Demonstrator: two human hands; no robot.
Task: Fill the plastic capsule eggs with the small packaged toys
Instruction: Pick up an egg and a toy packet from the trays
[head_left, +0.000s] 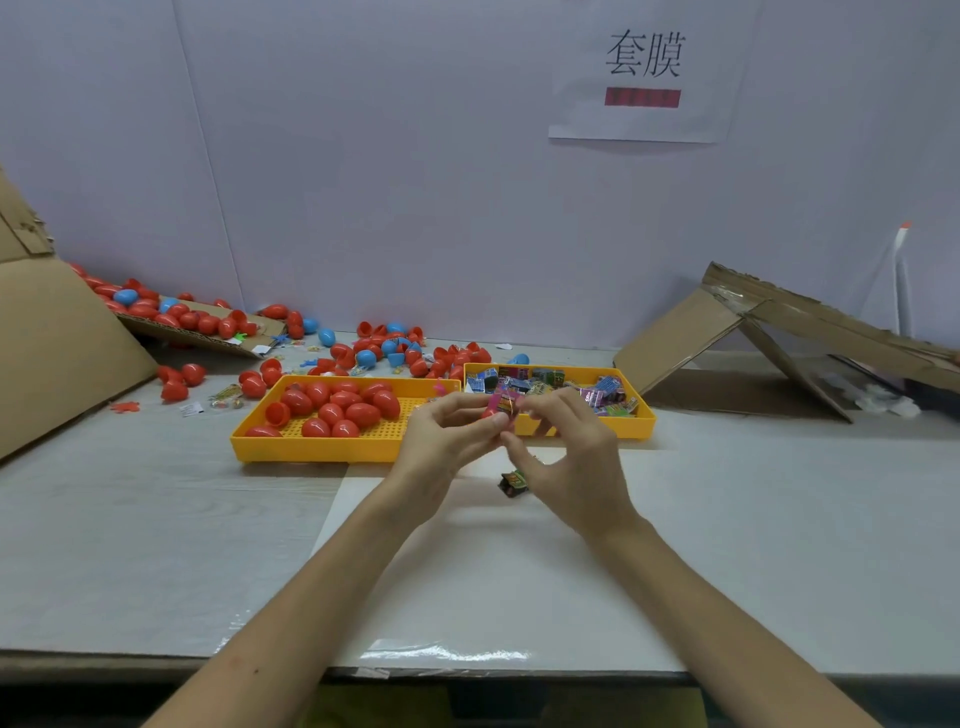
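**At the pale table, a packet meets its egg**

The pale table (156, 545) starts at my waist, with a clear sheet taped over its middle. My forearms run out across it and converge, so the work sits centred in front of me and lifted off the surface, where I can see it.

My left hand (447, 434) is curled round a red capsule egg (489, 414). Only a sliver of it shows past my thumb, so I cannot tell whether it is a half or a whole. My right hand (574, 457) arches over from the other side. Its forefinger and thumb pinch a pink packaged toy (502, 402) at the egg's mouth, and the other fingers are loosely bent out of the way. I judge I am pressing the toy in.

A spare dark packet (514, 482) lies on the table just under my right hand, probably next in line.

Just beyond my hands two yellow trays sit end to end. The left tray (311, 453) holds red eggs and the right tray (645, 415) holds more packets, each within reach of its own hand.

Behind them loose eggs (374, 353), red and blue, lie scattered between leaning cardboard (62, 353) on either side. A paper sign (644, 67) hangs on the white wall.
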